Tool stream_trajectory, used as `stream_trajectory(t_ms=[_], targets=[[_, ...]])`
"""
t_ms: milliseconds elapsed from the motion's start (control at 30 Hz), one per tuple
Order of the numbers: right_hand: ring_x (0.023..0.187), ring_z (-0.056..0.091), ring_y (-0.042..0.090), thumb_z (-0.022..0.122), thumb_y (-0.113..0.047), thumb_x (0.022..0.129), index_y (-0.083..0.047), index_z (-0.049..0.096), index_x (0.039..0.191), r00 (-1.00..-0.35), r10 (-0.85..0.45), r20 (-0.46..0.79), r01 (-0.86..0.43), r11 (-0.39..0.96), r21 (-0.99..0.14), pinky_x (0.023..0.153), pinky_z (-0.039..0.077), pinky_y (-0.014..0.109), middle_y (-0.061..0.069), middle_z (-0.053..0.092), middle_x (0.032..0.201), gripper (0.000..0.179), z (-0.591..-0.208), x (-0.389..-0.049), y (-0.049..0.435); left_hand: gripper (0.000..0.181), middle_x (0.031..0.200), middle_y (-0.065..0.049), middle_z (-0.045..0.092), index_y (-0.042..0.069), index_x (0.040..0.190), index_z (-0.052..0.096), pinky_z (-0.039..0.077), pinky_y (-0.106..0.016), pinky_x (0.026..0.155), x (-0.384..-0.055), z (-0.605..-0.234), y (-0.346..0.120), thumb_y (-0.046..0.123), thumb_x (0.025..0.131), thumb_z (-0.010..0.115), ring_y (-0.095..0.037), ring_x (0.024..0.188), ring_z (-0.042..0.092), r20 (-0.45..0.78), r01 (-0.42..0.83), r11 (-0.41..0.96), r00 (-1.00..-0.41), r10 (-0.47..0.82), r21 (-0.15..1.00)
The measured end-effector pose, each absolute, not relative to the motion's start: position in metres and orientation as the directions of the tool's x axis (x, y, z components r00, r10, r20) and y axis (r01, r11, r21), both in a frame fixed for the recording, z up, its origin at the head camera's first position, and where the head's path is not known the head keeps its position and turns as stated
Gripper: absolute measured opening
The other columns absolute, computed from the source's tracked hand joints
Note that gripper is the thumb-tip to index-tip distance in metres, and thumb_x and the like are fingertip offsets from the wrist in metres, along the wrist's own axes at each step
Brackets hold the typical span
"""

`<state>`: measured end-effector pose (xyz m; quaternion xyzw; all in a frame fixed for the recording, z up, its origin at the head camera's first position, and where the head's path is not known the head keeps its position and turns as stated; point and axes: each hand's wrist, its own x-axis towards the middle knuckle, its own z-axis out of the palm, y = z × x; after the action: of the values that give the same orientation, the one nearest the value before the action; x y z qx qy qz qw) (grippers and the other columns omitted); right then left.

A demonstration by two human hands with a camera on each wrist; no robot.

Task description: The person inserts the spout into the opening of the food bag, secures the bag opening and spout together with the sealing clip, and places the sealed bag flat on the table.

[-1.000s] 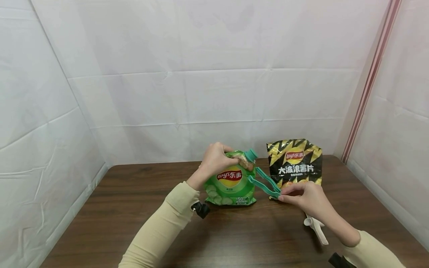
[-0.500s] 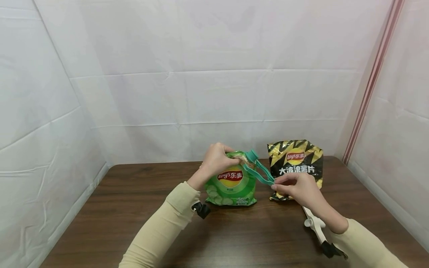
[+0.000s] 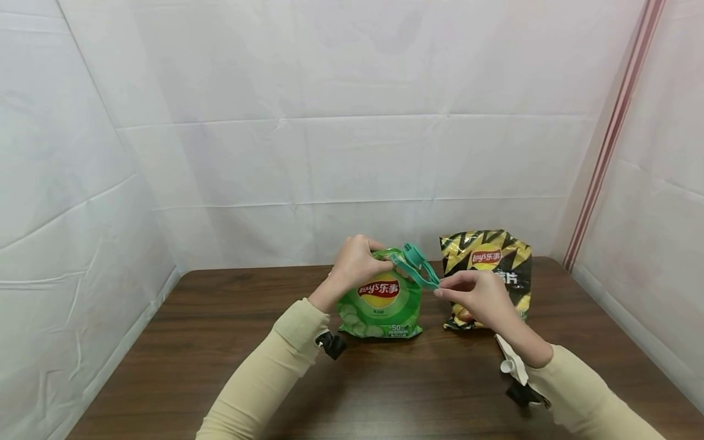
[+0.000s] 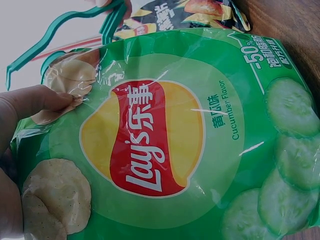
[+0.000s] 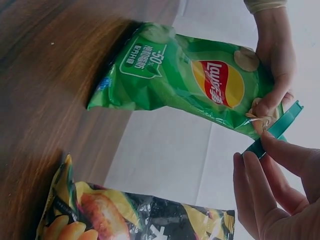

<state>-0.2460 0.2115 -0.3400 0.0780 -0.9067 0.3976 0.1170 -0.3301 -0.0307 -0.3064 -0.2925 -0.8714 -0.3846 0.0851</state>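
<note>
A green Lay's chip bag (image 3: 379, 315) stands upright at the table's middle. My left hand (image 3: 354, 266) pinches its top edge between thumb and fingers, as the left wrist view also shows. From the right, my right hand (image 3: 481, 296) holds the hinge end of a teal bag clip (image 5: 280, 122) with a round spout cap (image 3: 414, 254). The clip's two arms are spread apart, at the bag's upper right corner. Whether the bag's edge lies between the arms I cannot tell. Fingertips and thumb of the right hand pinch the clip in the right wrist view.
A black and gold Lay's bag (image 3: 486, 241) stands to the right, partly behind the right hand. On the brown table (image 3: 247, 366), a white plastic piece with a small round spout (image 3: 508, 365) lies beside the right forearm. White sheeting (image 3: 330, 165) encloses the back and sides.
My right hand has moved left and up, bringing the teal clip from beside the green bag to its upper right corner. The left hand and the green bag have stayed in place.
</note>
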Motion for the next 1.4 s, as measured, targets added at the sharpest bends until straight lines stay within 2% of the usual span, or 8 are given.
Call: stream_trajectory(t_ms=[133,300,400,533,700,1000,1267,1400], targets=[[0.067,0.063,0.012,0.076,-0.039,0.079,-0.02,0.076,0.087,-0.949,-0.052,0.311,-0.261,0.684,-0.681,0.056,0.049,0.026,-0.001,0.072,0.084,0.02,-0.337,-0.25,0.208,0.008,0.056,0.003,0.064,0.015,0.071,0.074,0.029,-0.019,0.041,-0.33,-0.306,-0.031,0.013,0.077,0.069,-0.003,0.037,0.031,0.366,0.573,0.524,-0.815,0.45,0.63],[0.068,0.064,0.01,0.076,-0.035,0.079,-0.019,0.076,0.087,-0.94,-0.062,0.336,-0.287,0.677,-0.677,0.059,0.051,0.025,-0.001,0.072,0.085,0.018,-0.337,-0.253,0.204,0.015,0.047,0.007,0.047,0.014,0.064,0.067,0.027,-0.02,0.042,-0.33,-0.306,-0.031,0.015,0.078,0.072,-0.005,0.038,0.027,0.362,0.573,0.528,-0.814,0.454,0.627],[0.067,0.064,0.009,0.077,-0.034,0.079,-0.018,0.076,0.087,-0.935,-0.067,0.348,-0.301,0.668,-0.681,0.058,0.051,0.025,0.0,0.073,0.084,0.018,-0.336,-0.254,0.202,0.034,0.047,0.007,0.03,0.016,0.053,0.05,0.026,-0.02,0.044,-0.33,-0.306,-0.032,0.016,0.078,0.073,-0.006,0.041,0.024,0.357,0.572,0.532,-0.815,0.457,0.624],[0.068,0.065,0.009,0.077,-0.033,0.079,-0.017,0.076,0.087,-0.934,-0.067,0.352,-0.307,0.659,-0.687,0.059,0.051,0.025,0.001,0.073,0.083,0.018,-0.336,-0.256,0.199,0.05,0.052,0.007,0.019,0.018,0.052,0.03,0.023,-0.02,0.045,-0.331,-0.307,-0.032,0.016,0.078,0.073,-0.008,0.043,0.021,0.349,0.564,0.536,-0.82,0.454,0.628],[0.073,0.067,0.01,0.078,-0.029,0.079,-0.017,0.076,0.087,-0.934,-0.058,0.352,-0.302,0.654,-0.694,0.06,0.051,0.024,0.001,0.073,0.085,0.015,-0.335,-0.259,0.195,0.045,0.048,0.007,0.023,0.018,0.051,0.038,0.025,-0.02,0.043,-0.329,-0.307,-0.033,0.017,0.078,0.073,-0.006,0.04,0.024,0.355,0.561,0.535,-0.823,0.443,0.632],[0.075,0.068,0.014,0.078,-0.03,0.079,-0.015,0.076,0.088,-0.928,-0.068,0.366,-0.325,0.629,-0.707,0.061,0.052,0.024,0.003,0.073,0.086,0.017,-0.336,-0.264,0.191,0.017,0.045,0.007,0.05,0.015,0.061,0.068,0.027,-0.019,0.04,-0.327,-0.306,-0.033,0.017,0.077,0.073,-0.005,0.037,0.032,0.369,0.56,0.536,-0.825,0.428,0.632],[0.075,0.068,0.015,0.077,-0.029,0.079,-0.015,0.076,0.089,-0.917,-0.054,0.395,-0.338,0.633,-0.697,0.06,0.052,0.025,0.004,0.073,0.088,0.017,-0.335,-0.266,0.187,0.016,0.042,0.008,0.041,0.015,0.061,0.067,0.026,-0.02,0.041,-0.327,-0.306,-0.033,0.018,0.077,0.073,-0.005,0.038,0.028,0.383,0.577,0.539,-0.814,0.436,0.613],[0.076,0.068,0.015,0.077,-0.03,0.079,-0.015,0.075,0.089,-0.918,-0.048,0.394,-0.334,0.63,-0.701,0.06,0.052,0.025,0.004,0.073,0.088,0.018,-0.336,-0.266,0.186,0.03,0.043,0.008,0.031,0.016,0.052,0.054,0.024,-0.02,0.041,-0.328,-0.307,-0.034,0.017,0.076,0.072,-0.006,0.038,0.026,0.375,0.568,0.544,-0.82,0.431,0.617]])
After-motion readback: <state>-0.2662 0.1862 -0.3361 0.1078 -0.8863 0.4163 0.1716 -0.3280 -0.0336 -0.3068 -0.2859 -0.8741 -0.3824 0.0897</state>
